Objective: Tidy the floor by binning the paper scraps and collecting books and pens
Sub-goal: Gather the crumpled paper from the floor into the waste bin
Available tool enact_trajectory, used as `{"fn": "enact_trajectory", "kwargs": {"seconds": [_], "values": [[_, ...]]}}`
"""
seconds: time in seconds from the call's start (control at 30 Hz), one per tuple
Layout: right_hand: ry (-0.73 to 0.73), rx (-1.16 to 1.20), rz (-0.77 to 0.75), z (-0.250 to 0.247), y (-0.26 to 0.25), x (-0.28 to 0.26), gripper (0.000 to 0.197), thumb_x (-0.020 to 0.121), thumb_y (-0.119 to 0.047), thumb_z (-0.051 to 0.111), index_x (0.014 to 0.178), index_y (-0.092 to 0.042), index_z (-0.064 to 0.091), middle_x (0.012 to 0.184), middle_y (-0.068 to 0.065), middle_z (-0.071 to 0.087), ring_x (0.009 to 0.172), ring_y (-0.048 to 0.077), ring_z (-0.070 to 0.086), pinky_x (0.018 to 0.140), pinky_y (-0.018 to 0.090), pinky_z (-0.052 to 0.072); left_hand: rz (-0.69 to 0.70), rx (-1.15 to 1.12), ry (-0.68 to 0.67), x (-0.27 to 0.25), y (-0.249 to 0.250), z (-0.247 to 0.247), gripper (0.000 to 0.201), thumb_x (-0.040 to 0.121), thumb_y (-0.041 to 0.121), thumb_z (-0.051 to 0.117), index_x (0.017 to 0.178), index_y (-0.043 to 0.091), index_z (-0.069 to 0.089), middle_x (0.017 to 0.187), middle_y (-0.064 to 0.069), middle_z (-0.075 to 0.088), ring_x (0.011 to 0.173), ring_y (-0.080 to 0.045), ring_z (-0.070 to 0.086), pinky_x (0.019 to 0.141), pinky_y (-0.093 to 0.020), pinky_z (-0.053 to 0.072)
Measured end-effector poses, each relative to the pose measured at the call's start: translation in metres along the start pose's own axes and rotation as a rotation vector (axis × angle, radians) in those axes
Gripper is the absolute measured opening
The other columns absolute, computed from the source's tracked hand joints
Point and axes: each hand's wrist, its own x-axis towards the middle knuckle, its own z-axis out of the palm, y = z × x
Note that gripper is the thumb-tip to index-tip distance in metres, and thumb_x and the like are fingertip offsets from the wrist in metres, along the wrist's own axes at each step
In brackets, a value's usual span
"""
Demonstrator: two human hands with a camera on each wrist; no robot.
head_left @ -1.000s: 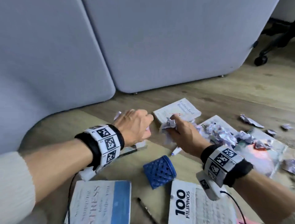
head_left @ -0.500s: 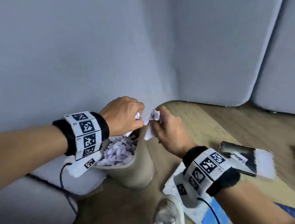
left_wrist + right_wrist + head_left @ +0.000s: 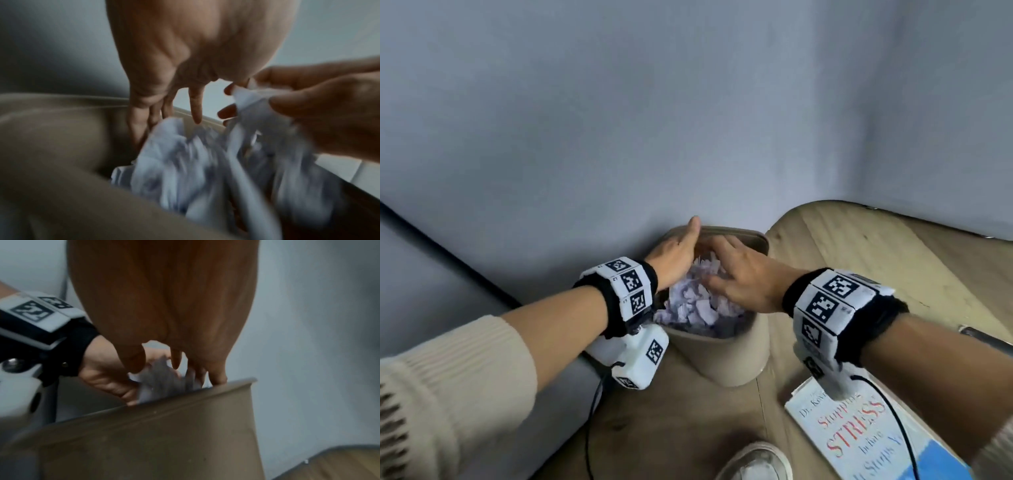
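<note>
A beige bin (image 3: 722, 359) stands on the wooden floor against the grey wall, filled with crumpled white paper scraps (image 3: 695, 305). Both my hands are over its mouth. My left hand (image 3: 678, 253) has straight fingers (image 3: 195, 105) pointing down along the bin's far rim and holds nothing. My right hand (image 3: 736, 274) reaches in from the right. In the left wrist view its thumb and fingers pinch a white paper scrap (image 3: 248, 97) just above the pile (image 3: 185, 170). A white and blue book (image 3: 859, 431) titled "Stopping Stress" lies on the floor under my right wrist.
A grey padded panel (image 3: 688, 120) rises right behind the bin. The toe of a white shoe (image 3: 756, 462) shows at the bottom edge. A dark object (image 3: 986, 339) lies on the floor at the far right. A black cable (image 3: 589, 428) hangs from my left wrist.
I turned left from the littered floor to the bin. Both hands carried paper scraps over it and lowered into its mouth. The left hand has spread out and let its scrap go.
</note>
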Motion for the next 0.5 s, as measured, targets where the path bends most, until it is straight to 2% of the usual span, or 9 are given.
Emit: {"fn": "enact_trajectory", "kwargs": {"seconds": [0.07,0.13,0.2,0.27,0.37,0.5], "values": [[-0.022,0.057,0.022,0.006,0.003,0.006,0.051,0.098,-0.028,0.047,0.146,-0.017,0.033,0.139,0.009,0.044,0.128,0.019,0.044,0.104,0.021,0.027,-0.074,0.065,0.001,0.006,-0.01,-0.004,0.067,0.099,0.057,0.009,0.139,0.021,0.048,0.14,-0.012,0.051,0.126,-0.026,0.05,0.105,-0.036,0.041],[0.126,0.046,-0.005,0.008,0.006,0.006,0.036,0.098,-0.023,0.047,0.134,-0.019,0.05,0.127,0.004,0.052,0.116,0.017,0.052,0.1,0.021,0.034,-0.04,0.186,0.041,0.012,-0.016,-0.007,0.067,0.098,0.058,0.012,0.127,0.02,0.059,0.126,-0.012,0.061,0.113,-0.026,0.058,0.093,-0.03,0.045],[0.301,0.03,-0.009,0.001,0.01,-0.002,0.023,0.096,-0.017,0.049,0.115,-0.017,0.061,0.114,0.002,0.057,0.102,0.017,0.056,0.094,0.029,0.043,0.038,0.225,0.095,0.019,-0.01,-0.007,0.064,0.098,0.059,0.02,0.105,0.015,0.065,0.105,-0.01,0.068,0.097,-0.026,0.062,0.08,-0.028,0.044],[0.42,0.033,0.024,-0.012,0.018,-0.015,0.019,0.092,-0.015,0.052,0.106,-0.018,0.065,0.107,0.0,0.059,0.096,0.015,0.057,0.088,0.028,0.044,0.131,0.21,0.106,0.024,0.008,-0.003,0.056,0.098,0.055,0.03,0.093,0.011,0.065,0.091,-0.01,0.069,0.087,-0.028,0.063,0.075,-0.031,0.048],[0.544,-0.029,0.113,-0.037,0.042,-0.054,0.017,0.088,-0.015,0.055,0.099,-0.02,0.067,0.102,-0.001,0.061,0.092,0.014,0.059,0.084,0.026,0.045,0.291,0.168,0.06,0.029,0.052,0.019,0.045,0.095,0.047,0.044,0.085,0.009,0.065,0.083,-0.009,0.069,0.081,-0.027,0.063,0.077,-0.036,0.052],[0.6,-0.165,0.387,-0.067,0.084,-0.142,0.015,0.085,-0.01,0.06,0.094,-0.017,0.069,0.097,0.002,0.061,0.088,0.019,0.061,0.083,0.032,0.047,0.538,0.192,-0.071,0.02,0.131,0.072,0.028,0.09,0.04,0.054,0.072,0.018,0.058,0.074,0.0,0.063,0.079,-0.024,0.061,0.07,-0.029,0.048]]}}
